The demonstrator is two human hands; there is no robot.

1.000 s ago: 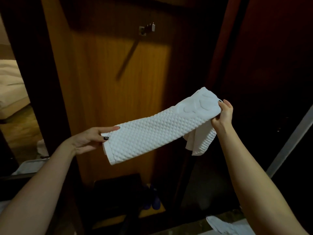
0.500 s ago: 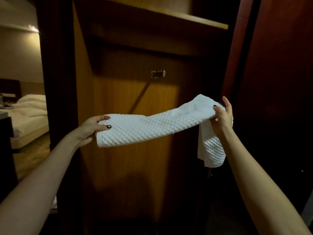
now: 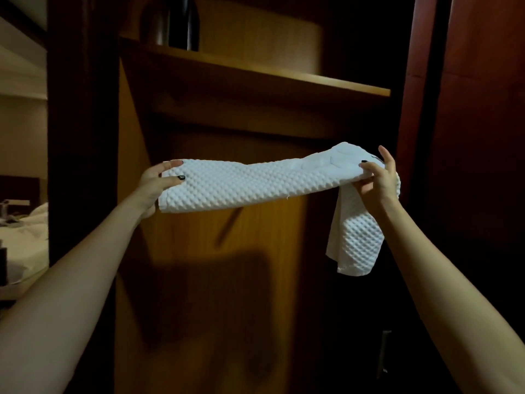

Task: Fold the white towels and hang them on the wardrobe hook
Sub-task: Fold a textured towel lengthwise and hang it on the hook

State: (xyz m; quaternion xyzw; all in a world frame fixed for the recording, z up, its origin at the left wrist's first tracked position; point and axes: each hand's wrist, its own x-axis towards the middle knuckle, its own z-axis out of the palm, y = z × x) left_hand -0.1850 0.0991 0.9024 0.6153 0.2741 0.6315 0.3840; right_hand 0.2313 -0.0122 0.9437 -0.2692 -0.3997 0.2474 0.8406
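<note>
White and waffle-textured, the folded towel point(image 3: 255, 186) stretches level between both hands in front of the open wardrobe point(image 3: 255, 280). The left hand point(image 3: 159, 183) has its grip closed on the left end, thumb on top. The right hand point(image 3: 377, 180) pinches the right end, where a loose tail hangs down. A wooden shelf point(image 3: 270, 78) runs above, carrying a dark bottle point(image 3: 173, 21). A bed point(image 3: 25, 237) lies far left.
</note>
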